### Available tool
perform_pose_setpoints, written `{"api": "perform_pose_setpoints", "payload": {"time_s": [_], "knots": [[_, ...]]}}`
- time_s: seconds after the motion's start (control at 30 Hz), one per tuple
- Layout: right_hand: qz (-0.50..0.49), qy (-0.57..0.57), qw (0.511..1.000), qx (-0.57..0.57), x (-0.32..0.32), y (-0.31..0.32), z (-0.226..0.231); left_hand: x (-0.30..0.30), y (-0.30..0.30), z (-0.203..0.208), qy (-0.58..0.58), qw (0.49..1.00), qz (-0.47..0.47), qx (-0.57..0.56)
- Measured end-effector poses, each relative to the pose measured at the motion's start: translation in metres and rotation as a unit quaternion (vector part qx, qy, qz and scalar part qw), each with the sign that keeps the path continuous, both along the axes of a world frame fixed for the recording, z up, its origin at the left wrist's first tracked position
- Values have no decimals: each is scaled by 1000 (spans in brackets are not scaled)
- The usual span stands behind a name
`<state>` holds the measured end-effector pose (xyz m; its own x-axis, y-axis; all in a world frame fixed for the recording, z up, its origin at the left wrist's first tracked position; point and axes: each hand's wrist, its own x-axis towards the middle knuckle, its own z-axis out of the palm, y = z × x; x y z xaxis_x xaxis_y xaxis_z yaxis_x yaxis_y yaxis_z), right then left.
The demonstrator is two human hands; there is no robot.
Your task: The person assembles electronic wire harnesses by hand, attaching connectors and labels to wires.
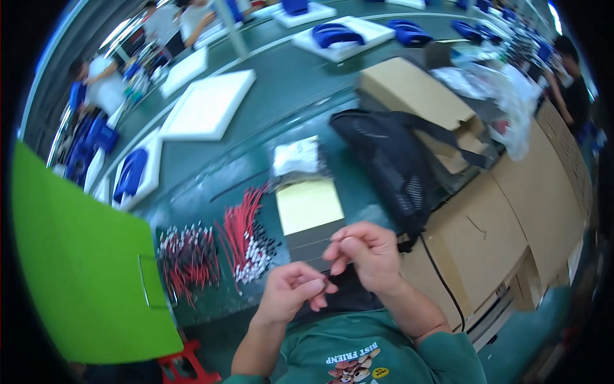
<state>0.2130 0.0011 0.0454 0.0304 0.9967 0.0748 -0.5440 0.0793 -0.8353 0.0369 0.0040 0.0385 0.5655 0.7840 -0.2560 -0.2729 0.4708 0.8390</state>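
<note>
My left hand (pixel 295 293) is closed in a pinch near the table's front edge, thumb against fingers. A tiny dark and reddish bit shows at its fingertips, too small to name. Just right of it and slightly farther off, my right hand (pixel 369 256) is also pinched, and anything between its fingers is hidden. The two hands are close together but apart. To their left lies a pile of red wires (pixel 240 214) with white and black ends. Farther left sits a second pile of red and black wires (pixel 189 259) with small connectors.
Beyond my hands lie a pale yellow sheet (pixel 311 206) and a clear bag with white contents (pixel 296 160). A black bag (pixel 387 163) and cardboard box (pixel 419 96) stand right. A green panel (pixel 89 256) rises left. White foam trays (pixel 208 105) and blue parts line the conveyor; people work beyond.
</note>
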Motion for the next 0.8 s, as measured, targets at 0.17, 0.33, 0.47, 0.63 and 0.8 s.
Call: {"api": "perform_pose_setpoints", "payload": {"time_s": [0.17,0.33,0.47,0.63,0.8], "knots": [[49,39,998,27,-3,13,-17,-8,2,-16,-109,990,50,-72],[99,-82,983,133,-3,24,-9,-16,4,-21,-168,977,82,-101],[60,-312,920,230,-3,28,7,-17,6,-16,-158,975,128,-92],[20,-413,864,288,-11,30,16,-13,11,-7,-156,971,154,-95],[-45,-473,811,342,-16,38,10,-10,18,-10,-150,970,169,-91]]}}
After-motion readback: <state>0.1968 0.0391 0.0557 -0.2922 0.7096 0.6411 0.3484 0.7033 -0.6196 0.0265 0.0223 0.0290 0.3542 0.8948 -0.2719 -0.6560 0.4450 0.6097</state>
